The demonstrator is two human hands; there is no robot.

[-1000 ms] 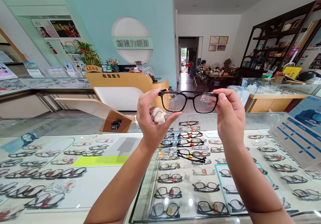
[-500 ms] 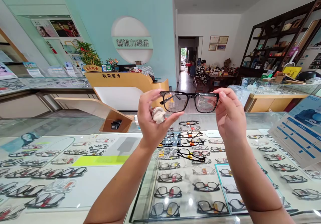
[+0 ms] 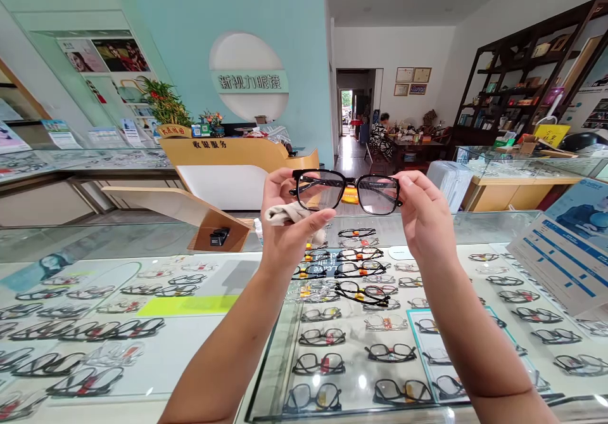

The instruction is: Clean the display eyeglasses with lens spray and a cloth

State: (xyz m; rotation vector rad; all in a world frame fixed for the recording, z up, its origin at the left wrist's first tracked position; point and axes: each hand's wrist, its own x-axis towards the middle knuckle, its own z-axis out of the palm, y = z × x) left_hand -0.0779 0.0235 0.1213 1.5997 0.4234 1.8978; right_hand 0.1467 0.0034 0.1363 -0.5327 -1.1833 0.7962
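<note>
A pair of black-framed eyeglasses [image 3: 350, 182] is raised above the glass counter, lenses upright, between both hands. My left hand [image 3: 280, 246] is closed on its left end, thumb stretched below the lens. A crumpled off-white cloth [image 3: 284, 213] is also tucked in that hand, partly hidden by the fingers. At the other end, my right hand [image 3: 430, 221] pinches the frame's corner between thumb and fingers. The folded temples show through the clear lenses, and an orange tag [image 3: 350, 196] shows between them.
Below is a glass display counter [image 3: 266, 373] with rows of spectacles. A slanted wooden board [image 3: 156, 197] stands beyond its far edge. A printed leaflet stand [image 3: 560, 265] is at the right. Further back are a cashier desk [image 3: 223, 186] and a seated person [image 3: 380, 139].
The eyeglasses have shifted slightly left and turned, so the temples and orange tag now show behind the front. My right hand has moved left with them, and the cloth lies differently.
</note>
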